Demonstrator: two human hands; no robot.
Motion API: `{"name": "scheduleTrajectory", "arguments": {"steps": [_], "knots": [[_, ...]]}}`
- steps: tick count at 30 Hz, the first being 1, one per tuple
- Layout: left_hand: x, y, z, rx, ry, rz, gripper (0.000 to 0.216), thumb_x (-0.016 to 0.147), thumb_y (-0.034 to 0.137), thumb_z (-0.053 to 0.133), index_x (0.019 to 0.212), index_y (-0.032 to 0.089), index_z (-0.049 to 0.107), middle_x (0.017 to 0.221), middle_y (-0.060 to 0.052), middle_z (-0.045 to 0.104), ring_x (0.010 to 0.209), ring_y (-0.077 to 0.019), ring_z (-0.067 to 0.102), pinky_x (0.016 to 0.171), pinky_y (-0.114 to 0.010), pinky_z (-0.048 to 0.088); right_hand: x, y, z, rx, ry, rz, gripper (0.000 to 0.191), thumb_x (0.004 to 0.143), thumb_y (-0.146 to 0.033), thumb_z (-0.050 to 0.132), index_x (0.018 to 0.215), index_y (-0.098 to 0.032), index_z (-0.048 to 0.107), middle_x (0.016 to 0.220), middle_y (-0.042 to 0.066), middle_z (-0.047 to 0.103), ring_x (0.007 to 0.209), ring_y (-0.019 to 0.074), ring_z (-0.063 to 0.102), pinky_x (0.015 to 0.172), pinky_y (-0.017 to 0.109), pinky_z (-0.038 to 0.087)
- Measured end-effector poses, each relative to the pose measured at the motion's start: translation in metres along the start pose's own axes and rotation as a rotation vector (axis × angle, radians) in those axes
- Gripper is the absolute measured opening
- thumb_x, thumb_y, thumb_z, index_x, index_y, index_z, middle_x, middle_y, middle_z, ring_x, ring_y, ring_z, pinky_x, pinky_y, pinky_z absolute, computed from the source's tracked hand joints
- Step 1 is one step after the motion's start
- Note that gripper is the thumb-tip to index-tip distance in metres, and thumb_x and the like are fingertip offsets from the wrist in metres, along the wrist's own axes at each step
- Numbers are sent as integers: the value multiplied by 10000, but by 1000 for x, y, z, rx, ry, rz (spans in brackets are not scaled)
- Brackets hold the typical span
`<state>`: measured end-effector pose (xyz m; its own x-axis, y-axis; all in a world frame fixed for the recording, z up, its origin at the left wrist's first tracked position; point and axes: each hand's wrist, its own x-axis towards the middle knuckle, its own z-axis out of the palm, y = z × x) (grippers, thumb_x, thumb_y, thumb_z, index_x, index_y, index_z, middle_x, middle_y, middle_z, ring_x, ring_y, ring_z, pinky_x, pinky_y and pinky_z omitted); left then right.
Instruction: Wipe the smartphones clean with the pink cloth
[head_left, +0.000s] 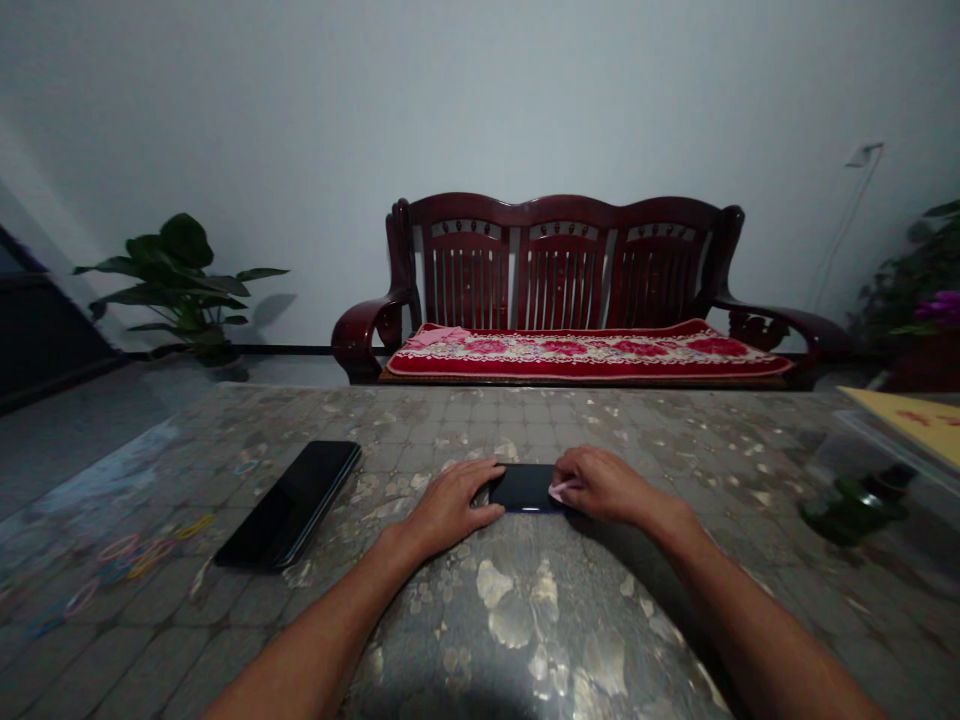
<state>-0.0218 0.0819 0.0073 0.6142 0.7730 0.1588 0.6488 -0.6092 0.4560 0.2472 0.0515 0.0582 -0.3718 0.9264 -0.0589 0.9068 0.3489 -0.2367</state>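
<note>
A dark smartphone [523, 488] lies flat and sideways on the table, its screen up. My left hand [455, 502] grips its left end, with the thumb at the near edge and the fingers at the far edge. At the right end, my right hand [596, 482] is closed on a small pale pink cloth [564, 489], which is pressed against the phone's screen. Most of the cloth is hidden under the fingers. A larger black tablet-like device [291, 505] rests at an angle to the left of my left hand, touched by neither hand.
Several colored rubber bands [139, 555] are scattered at the left of the patterned table [517, 420]. A clear plastic box [930, 520] with a dark green bottle [855, 505] and a yellow card [907, 415] stands at the right. Beyond are a wooden bench [562, 270] and a potted plant [184, 280].
</note>
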Motion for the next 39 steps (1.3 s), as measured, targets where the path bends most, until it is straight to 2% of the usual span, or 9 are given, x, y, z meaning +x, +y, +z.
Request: {"name": "scheduleTrajectory", "arguments": {"steps": [2,6,9,18,23,25,32,39], "knots": [[0,0,0,2,-4,-4,527,841,320,713,1351,234,615,1476,-88,549,1350,-277,529,1163,-450,378,-1,3,-5,-17,-18,16,140,862,-280,647,929,-223,756,947,46,737,893,190,634,747,262,386],[0,-2,1,6,-9,1,520,852,336,701,1353,230,612,1476,-86,551,1354,-280,524,1163,-450,375,-1,12,-12,-151,46,112,169,879,-254,632,963,-205,770,1000,83,742,946,222,632,784,286,390],[1,-1,0,19,-24,-2,520,861,356,686,1360,230,606,1485,-83,541,1357,-286,520,1171,-455,363,-2,17,-15,-207,70,120,177,885,-259,630,970,-208,776,1004,89,746,988,242,615,820,301,388],[2,-2,-1,22,-17,8,524,861,372,678,1356,213,610,1468,-87,560,1348,-291,528,1169,-433,371,-5,16,-18,-161,-65,103,163,844,-334,692,934,-243,792,891,57,754,865,211,632,711,273,378],[2,-2,0,21,-11,17,519,865,373,674,1352,204,613,1465,-95,562,1343,-289,535,1167,-431,375,-1,18,-14,-193,47,88,193,895,-316,640,985,-221,782,982,79,755,969,234,622,795,289,389],[2,-2,0,18,-12,17,519,863,370,675,1351,205,614,1467,-96,560,1346,-289,533,1167,-433,374,-1,17,-14,-194,53,84,192,898,-303,634,989,-217,780,997,82,753,987,238,621,807,291,390],[2,-2,0,-7,-6,8,516,852,376,678,1341,220,623,1461,-87,567,1341,-289,537,1166,-435,374,-7,11,-20,-131,-136,76,155,828,-323,687,925,-251,786,904,40,758,845,195,642,702,259,388],[2,-1,0,25,-20,-3,539,854,372,681,1362,207,606,1478,-99,548,1356,-285,522,1165,-434,372,-8,1,-23,-200,-111,47,161,835,-279,665,934,-240,786,928,62,761,888,215,644,739,274,391]]}}
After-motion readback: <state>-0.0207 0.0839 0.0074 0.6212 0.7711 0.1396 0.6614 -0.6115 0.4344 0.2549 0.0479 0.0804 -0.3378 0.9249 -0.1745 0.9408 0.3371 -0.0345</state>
